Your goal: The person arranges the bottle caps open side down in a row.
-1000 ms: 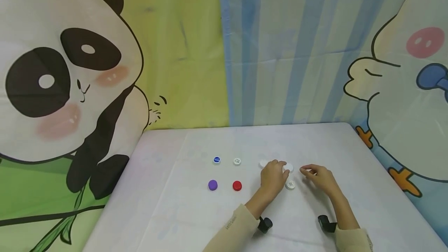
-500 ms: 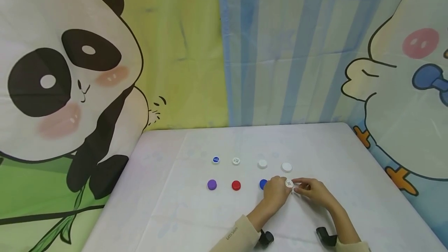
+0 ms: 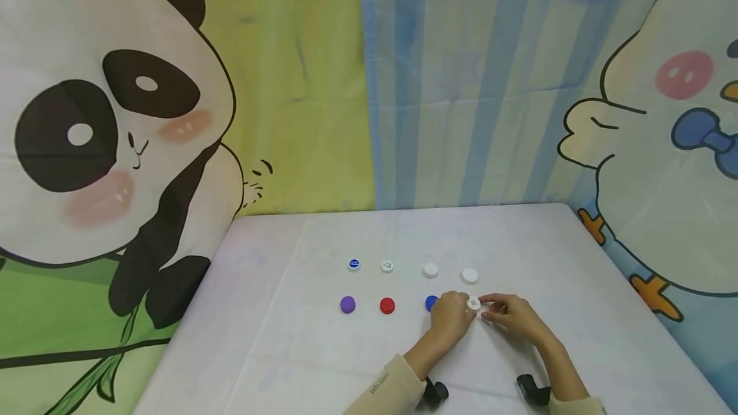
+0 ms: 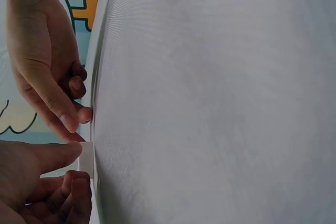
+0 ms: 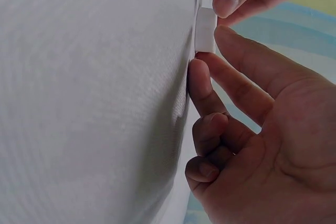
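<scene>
A white bottle cap with a marked top (image 3: 473, 303) lies at the right end of the front row of caps. My left hand (image 3: 449, 324) pinches it from the left, thumb at its near side. In the left wrist view the thumb presses the white cap's edge (image 4: 86, 161). My right hand (image 3: 516, 317) comes from the right, its relaxed fingertips right at the cap's edge. The right wrist view has the cap (image 5: 205, 30) between the fingertips of both hands. A blue cap (image 3: 430, 303) is partly hidden behind the left hand.
A red cap (image 3: 387, 305) and a purple cap (image 3: 347, 304) continue the front row leftward. Behind stand two plain white caps (image 3: 469, 276), a white printed cap (image 3: 387, 266) and a blue-and-white cap (image 3: 354, 264). The white-covered table (image 3: 300, 351) meets a cartoon curtain (image 3: 311, 82).
Both hands have come down from the back row to the marked white cap in front, uncovering the plain white caps and the blue cap. Over the last half second they have barely moved.
</scene>
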Demonstrator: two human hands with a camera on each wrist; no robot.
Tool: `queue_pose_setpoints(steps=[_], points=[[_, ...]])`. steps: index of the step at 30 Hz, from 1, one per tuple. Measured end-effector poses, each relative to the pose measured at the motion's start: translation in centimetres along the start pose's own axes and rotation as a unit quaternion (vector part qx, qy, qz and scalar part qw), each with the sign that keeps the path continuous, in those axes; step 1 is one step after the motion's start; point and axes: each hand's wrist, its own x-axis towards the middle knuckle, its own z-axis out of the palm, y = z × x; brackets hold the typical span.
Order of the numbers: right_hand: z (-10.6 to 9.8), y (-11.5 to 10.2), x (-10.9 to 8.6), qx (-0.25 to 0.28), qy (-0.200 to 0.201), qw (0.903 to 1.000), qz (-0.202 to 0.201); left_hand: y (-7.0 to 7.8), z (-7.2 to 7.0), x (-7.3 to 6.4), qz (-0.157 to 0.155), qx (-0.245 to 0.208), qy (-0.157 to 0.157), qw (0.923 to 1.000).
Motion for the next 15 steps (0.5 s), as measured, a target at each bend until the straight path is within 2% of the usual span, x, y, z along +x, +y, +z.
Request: queue_pose_setpoints(steps=[10,15], points=[[0.37,0.02,0.56,-0.016,0.019,0.9996,-0.009,-0.68,0.54,0.35,0.001,-0.021,-0.001,0.9998],[0.17,-0.28,0.58,-0.024,0.021,0.9995,-0.004,-0.84,-0.3,0.16,0.001,-0.024,-0.006,0.9997]])
